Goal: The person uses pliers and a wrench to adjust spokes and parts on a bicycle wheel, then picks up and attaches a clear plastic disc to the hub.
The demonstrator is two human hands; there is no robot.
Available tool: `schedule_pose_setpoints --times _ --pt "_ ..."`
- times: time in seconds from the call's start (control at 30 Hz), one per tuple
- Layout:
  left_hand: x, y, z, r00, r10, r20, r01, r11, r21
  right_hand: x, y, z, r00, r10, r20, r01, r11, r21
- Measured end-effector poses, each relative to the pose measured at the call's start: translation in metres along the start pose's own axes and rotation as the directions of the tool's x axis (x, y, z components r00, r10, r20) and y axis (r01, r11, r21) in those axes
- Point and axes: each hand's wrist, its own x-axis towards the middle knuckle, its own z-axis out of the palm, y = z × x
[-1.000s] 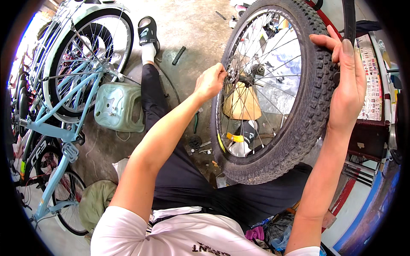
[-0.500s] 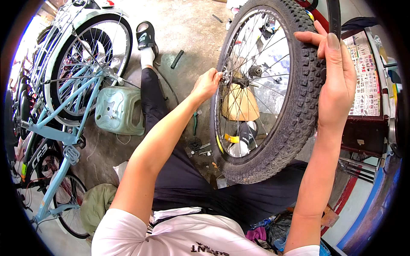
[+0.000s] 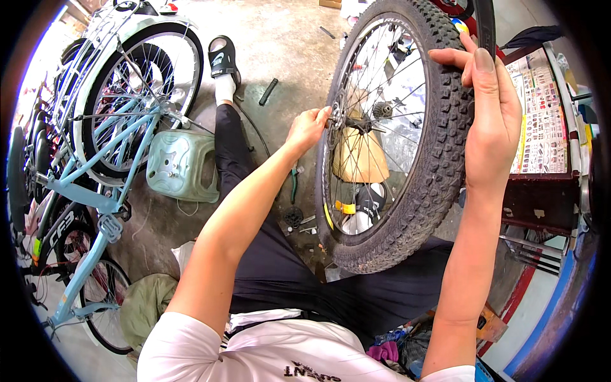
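So, far left is a pale-blue bike [image 3: 83,196], with a cloudy plastic stool [image 3: 181,162] right beside it and a short black tube [image 3: 268,92] lying on the floor past my outstretched leg. Next comes my left hand [image 3: 309,132], fingers bunched together near the brake rotor [image 3: 337,111] (can't tell if they're clamped on anything, the knuckles hide it). The wheel [image 3: 361,125] stands tilted in front of me, bottom edge over my right leg, knobbly tyre [image 3: 445,108] and all. My right hand [image 3: 490,121] is up against the tread, fingers apart and not wrapped around it. Far right: a dark red cabinet [image 3: 541,200] with a printed sheet [image 3: 540,114] on top.
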Motion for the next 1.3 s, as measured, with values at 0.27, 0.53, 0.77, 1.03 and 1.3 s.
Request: schedule_pose_setpoints --times 0.27,0.53,0.77,1.03,1.3 --pt "-0.004 -0.01 -0.001 0.919 0.391 -0.052 -0.388 0.92 0.058 -0.005 -0.002 0.001 1.0 0.009 0.004 -0.009 1.0 0.003" --pt "-0.005 -0.009 0.006 0.904 0.403 -0.14 -0.328 0.866 0.377 -0.005 -0.006 -0.001 0.998 0.068 0.01 -0.068 0.998 -0.007" --pt "-0.001 -0.009 0.002 0.984 0.172 -0.041 -0.156 0.955 0.253 -0.006 -0.006 0.002 0.997 0.072 -0.022 -0.073 0.996 -0.042" --pt "-0.011 -0.005 0.002 0.944 0.31 -0.115 -0.307 0.951 0.046 -0.006 -0.004 0.008 0.989 0.122 -0.077 -0.121 0.992 0.021" --pt "0.024 -0.055 -0.023 0.961 0.253 -0.107 -0.251 0.967 0.036 -0.016 0.012 0.012 0.938 0.245 -0.244 -0.076 0.835 0.545"
